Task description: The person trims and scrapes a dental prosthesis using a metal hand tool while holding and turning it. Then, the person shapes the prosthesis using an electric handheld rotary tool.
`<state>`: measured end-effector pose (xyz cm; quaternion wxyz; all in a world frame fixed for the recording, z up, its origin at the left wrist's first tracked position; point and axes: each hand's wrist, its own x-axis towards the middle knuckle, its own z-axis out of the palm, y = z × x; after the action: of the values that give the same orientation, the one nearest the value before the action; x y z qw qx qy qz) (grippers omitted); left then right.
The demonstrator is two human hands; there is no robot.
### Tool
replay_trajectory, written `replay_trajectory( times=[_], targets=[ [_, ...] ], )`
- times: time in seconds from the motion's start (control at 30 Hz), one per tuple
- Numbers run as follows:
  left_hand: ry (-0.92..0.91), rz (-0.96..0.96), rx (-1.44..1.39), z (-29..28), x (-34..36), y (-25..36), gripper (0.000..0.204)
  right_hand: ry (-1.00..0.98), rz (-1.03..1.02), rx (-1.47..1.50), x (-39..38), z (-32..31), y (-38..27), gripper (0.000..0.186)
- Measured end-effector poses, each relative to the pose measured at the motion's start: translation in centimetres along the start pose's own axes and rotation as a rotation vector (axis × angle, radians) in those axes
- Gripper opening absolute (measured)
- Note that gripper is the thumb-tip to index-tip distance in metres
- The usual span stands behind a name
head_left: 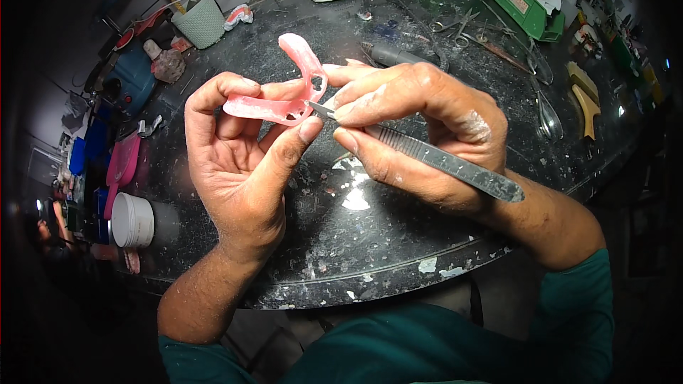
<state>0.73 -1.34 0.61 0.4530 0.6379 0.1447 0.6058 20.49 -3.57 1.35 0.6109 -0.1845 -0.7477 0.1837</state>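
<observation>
Gripping pink denture base [284, 96], scalpel [427, 156]

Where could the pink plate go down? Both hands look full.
Bare dark counter lies under the hands, between the white jar and the front edge. The back, around the green trays and scissors, is crowded.

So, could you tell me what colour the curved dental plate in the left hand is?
Translucent pink; the dental plate shows best in the head view.
</observation>
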Motion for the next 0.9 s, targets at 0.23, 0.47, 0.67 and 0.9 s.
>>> replay_trajectory(
  times=[0.23, 0.47, 0.67, 0.9],
  targets=[
    [-0.004, 0.011, -0.023, 0.04, -0.01, -0.10, 0.053, -0.039, 0.026, -0.012, 0.01, -0.16, -0.13, 0.020],
    [-0.023, -0.004, -0.005, -0.16, -0.11, -0.12, 0.048, -0.069, -0.021, -0.079, 0.28, -0.45, -0.25, 0.019],
    [-0.006, 0.032, 0.004, -0.15, -0.15, -0.15, 0.044, -0.019, -0.066, -0.149, 0.48, -0.02, -0.38, 0.011],
    [0.042, -0.013, 0.090, 0.62, -0.72, 0.30, 0.044, -0.021, 0.000, -0.137, 0.09, 0.21, -0.63, 0.010]
  ],
)
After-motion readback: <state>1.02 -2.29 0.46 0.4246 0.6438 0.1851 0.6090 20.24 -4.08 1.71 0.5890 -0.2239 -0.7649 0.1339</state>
